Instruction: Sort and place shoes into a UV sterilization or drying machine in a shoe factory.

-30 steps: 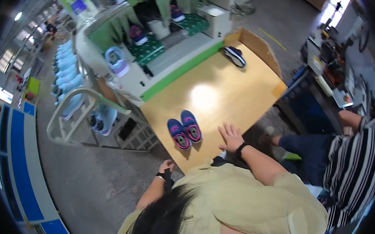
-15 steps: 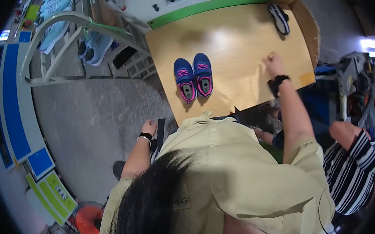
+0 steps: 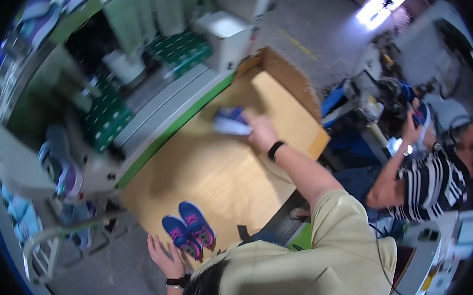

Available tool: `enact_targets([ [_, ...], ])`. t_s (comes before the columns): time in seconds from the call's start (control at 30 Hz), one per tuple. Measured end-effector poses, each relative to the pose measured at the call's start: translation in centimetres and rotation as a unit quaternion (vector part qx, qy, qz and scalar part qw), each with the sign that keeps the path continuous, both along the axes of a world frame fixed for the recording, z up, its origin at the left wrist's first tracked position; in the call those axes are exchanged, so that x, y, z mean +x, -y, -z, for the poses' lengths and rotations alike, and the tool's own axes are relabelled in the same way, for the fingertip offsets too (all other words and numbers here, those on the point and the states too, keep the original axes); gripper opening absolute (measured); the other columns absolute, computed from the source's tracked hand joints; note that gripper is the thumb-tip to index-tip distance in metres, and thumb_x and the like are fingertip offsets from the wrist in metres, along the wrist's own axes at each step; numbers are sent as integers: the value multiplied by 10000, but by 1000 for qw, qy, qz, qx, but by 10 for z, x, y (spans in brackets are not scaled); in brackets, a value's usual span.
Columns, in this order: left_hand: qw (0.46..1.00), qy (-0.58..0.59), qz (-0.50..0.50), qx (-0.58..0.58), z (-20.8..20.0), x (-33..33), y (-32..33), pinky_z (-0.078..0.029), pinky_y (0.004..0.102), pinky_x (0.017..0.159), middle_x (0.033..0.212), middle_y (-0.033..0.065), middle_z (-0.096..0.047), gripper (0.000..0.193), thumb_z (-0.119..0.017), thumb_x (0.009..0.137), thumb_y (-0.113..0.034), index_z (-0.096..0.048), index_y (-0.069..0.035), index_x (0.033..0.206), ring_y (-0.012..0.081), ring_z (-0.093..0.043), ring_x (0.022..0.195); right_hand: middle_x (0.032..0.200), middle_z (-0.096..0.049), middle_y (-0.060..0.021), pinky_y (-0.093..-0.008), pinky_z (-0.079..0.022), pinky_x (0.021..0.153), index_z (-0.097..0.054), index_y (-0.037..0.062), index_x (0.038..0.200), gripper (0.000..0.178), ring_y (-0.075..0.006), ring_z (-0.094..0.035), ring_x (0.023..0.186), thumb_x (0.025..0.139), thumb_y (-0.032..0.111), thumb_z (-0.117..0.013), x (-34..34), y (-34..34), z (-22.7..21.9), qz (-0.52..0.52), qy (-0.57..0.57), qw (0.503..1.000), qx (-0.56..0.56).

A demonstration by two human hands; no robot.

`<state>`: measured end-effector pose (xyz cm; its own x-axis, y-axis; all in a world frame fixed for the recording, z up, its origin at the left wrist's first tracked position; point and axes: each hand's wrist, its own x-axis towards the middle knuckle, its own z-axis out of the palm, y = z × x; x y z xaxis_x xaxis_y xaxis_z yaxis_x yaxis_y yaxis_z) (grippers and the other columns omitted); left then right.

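Note:
My right hand [image 3: 260, 134] is closed on a dark blue shoe [image 3: 232, 121] with a pale sole, above the far part of the wooden tabletop [image 3: 218, 173]. Motion blurs both the hand and the shoe. Nearer me, a pair of blue shoes with pink laces stands side by side: a left shoe [image 3: 176, 231] and a right shoe [image 3: 194, 218]. My left hand [image 3: 167, 259] is beside this pair at the table's left edge. Its fingers are stretched apart and nothing shows in them.
A machine with a green-edged front [image 3: 166, 138] borders the table's far left side. Brown cardboard [image 3: 295, 86] rises along the far end. To the right, a co-worker in a striped shirt [image 3: 437, 178] holds another blue shoe [image 3: 422, 116]. A metal rack [image 3: 72, 226] stands at the lower left.
The view has swung to the right. My right hand, earlier a loose fist over the table, now grips a shoe. My left hand has come up from beside my body to the pair, its fingers spread.

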<state>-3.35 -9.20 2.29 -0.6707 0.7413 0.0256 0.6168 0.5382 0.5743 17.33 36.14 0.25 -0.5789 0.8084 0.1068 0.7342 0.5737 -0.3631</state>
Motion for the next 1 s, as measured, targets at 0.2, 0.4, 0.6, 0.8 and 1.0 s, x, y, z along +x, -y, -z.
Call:
enact_targets([
  [0.2, 972, -46, 218, -75, 24, 10, -57, -272, 538, 1109, 1435, 131, -503, 612, -595, 889, -432, -505, -81, 1382, 383, -456, 1296, 1459, -427, -159, -440, -405, 1032, -499, 111, 1386, 513, -330, -431, 1324, 881, 116, -587, 50, 136, 35, -176, 28, 984, 9],
  [0.4, 968, -59, 235, -66, 27, 13, -59, -282, 535, 1099, 1437, 137, -499, 610, -590, 897, -428, -496, -76, 1388, 377, -456, 1298, 1305, -515, -254, -435, -444, 1005, -467, -17, 1328, 618, -393, -547, 1163, 845, 293, -697, -2, 236, 56, 103, -277, 951, -94],
  [0.6, 931, -238, 262, -88, 31, 31, -61, -210, 591, 1120, 1570, 135, -293, 635, -468, 963, -474, -361, -143, 1494, 356, -302, 1421, 1499, -359, -259, -447, -297, 1152, -294, 88, 1504, 895, -463, -334, 1380, 771, 303, -760, -34, 298, 60, 13, -354, 886, -299],
  [0.8, 863, -303, 390, -107, 11, 53, -63, -342, 544, 1079, 1630, 91, -154, 827, -618, 870, -485, -244, -209, 1554, 362, -267, 1439, 1422, -458, -135, -522, -369, 1053, -536, 150, 1342, 621, -387, -397, 1330, 774, 356, -678, 99, 366, 60, 98, 23, 978, -185],
  [1.0, 794, -456, 380, 130, 43, 33, -70, -480, 484, 879, 1506, 156, -411, 798, -362, 886, -728, -408, -205, 1487, 336, -566, 1136, 1148, -670, -169, -443, -526, 904, -716, 109, 1070, 318, -362, -626, 1113, 771, 173, -629, 247, 552, 50, 469, 114, 778, -402],
])
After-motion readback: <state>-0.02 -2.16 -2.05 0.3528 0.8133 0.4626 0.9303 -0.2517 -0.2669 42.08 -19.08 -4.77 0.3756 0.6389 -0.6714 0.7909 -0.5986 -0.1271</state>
